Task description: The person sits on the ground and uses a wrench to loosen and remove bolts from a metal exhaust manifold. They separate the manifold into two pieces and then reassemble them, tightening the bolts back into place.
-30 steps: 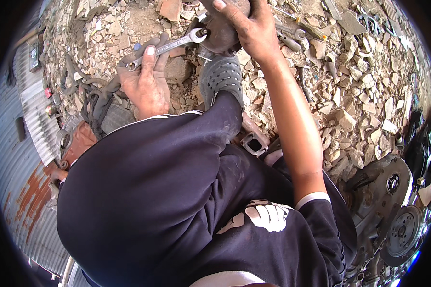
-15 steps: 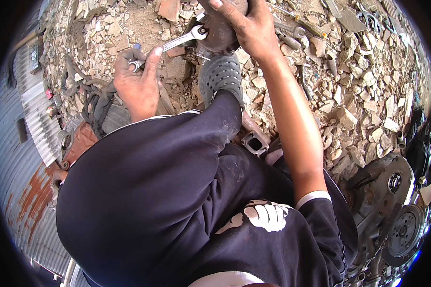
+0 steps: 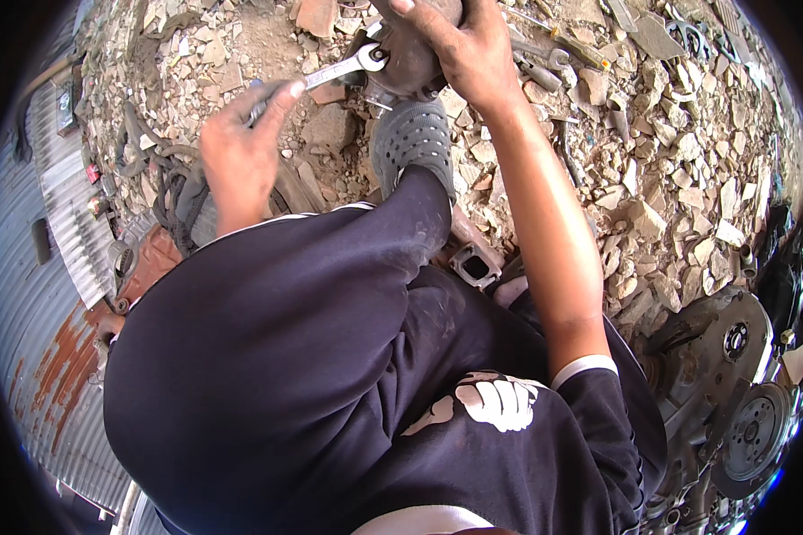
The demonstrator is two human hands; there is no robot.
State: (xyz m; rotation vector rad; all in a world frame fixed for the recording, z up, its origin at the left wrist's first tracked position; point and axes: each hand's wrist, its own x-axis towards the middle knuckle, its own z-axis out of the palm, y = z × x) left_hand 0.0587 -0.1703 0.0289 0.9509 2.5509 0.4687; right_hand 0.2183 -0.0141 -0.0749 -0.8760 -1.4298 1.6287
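Head view, with the grey perforated clog (image 3: 412,143) as landmark: just beyond its toe is a rounded, grimy metal housing (image 3: 410,69). The right hand (image 3: 482,62) is clasped over the housing's far right side, thumb laid across the top, probably to steady it; its other fingertips are out of sight. The left hand (image 3: 241,152), to the left of the clog, is blurred but curled around the near end of an open-end wrench (image 3: 332,73), thumb pressed along the shank. That end grip likely gives leverage, since the open head sits around a dark bolt end (image 3: 381,55) on the housing, ahead and slightly left of the clog. Whether the clog braces the housing or only stands near it, I cannot tell.

Behind and right of the clog, a square-mouthed metal flange (image 3: 458,266) is the nearest hollow piece; its opening is dark, so contents cannot be judged. A bundle of dark cord (image 3: 180,201) lies left of the clog, and broken stones (image 3: 647,223) spread to its right.
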